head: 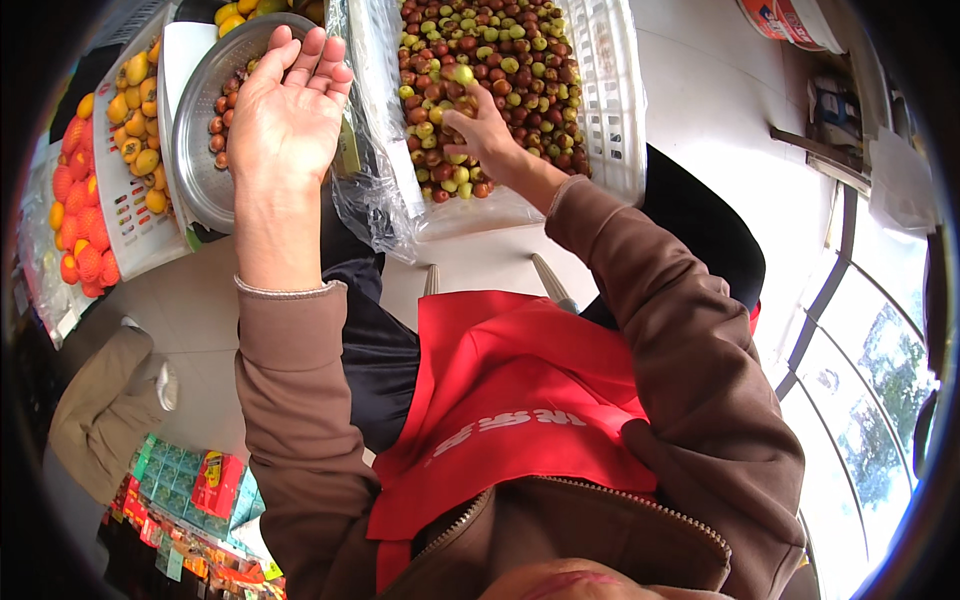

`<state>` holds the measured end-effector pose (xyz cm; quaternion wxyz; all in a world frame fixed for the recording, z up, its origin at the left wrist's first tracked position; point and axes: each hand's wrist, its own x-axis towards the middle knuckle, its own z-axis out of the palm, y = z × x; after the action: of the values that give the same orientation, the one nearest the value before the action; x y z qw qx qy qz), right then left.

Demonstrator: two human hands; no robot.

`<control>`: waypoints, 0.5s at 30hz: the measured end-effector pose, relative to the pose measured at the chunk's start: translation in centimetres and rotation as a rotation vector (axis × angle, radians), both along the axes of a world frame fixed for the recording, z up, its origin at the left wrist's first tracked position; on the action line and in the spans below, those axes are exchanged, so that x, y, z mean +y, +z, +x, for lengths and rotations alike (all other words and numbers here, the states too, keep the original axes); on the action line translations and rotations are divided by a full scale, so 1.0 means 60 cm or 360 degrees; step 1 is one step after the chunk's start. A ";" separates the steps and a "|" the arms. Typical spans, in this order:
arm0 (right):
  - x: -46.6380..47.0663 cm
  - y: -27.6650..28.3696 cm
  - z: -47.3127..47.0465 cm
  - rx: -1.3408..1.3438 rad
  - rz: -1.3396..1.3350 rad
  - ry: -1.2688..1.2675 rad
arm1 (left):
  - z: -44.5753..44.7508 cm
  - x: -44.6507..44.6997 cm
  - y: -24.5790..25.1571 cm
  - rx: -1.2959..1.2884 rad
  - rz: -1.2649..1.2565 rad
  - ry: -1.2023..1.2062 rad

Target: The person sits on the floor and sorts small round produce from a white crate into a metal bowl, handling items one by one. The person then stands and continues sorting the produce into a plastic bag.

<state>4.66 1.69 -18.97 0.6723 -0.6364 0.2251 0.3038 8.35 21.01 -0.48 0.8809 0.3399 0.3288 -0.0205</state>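
Observation:
My left hand (289,120) is palm up over a perforated stainless steel colander (196,161), with nothing in the palm and the fingers slightly curled. Several reddish-brown jujubes (218,124) lie in the colander, partly hidden by that hand. To the right, my right hand (484,135) reaches over a mass of red and green jujubes (517,67), its thumb and forefinger apart. A blurred pale green jujube (463,74) is close to the forefinger tip; whether they touch is unclear. The jujubes fill a white plastic crate (611,97) lined with clear plastic film (480,216).
At left, a white basket (142,225) holds orange persimmons (137,112), beside fruit in red foam nets (79,195). A person's trousered leg (101,412) is at lower left, near packaged goods (180,480). A bucket (795,22) stands upper right.

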 end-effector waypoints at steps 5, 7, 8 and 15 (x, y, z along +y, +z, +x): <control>-0.079 0.015 0.064 -0.0690 -0.0250 0.0410 | 0.001 -0.002 -0.002 -0.0037 0.0005 -0.0008; -0.120 -0.005 0.088 -0.0734 -0.0405 0.0217 | 0.002 -0.001 -0.005 -0.0045 -0.0011 -0.0014; -0.151 -0.017 0.092 -0.0680 -0.0591 0.0252 | 0.002 0.000 -0.008 -0.0047 -0.0020 -0.0016; -0.225 -0.122 0.031 -0.0650 -0.1507 0.0794 | 0.006 0.025 -0.032 -0.0136 -0.0110 -0.0163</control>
<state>6.49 -11.83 -26.26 0.2518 -0.9478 0.0451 0.1903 8.70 22.52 -2.41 0.9031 0.3261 0.2722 -0.0623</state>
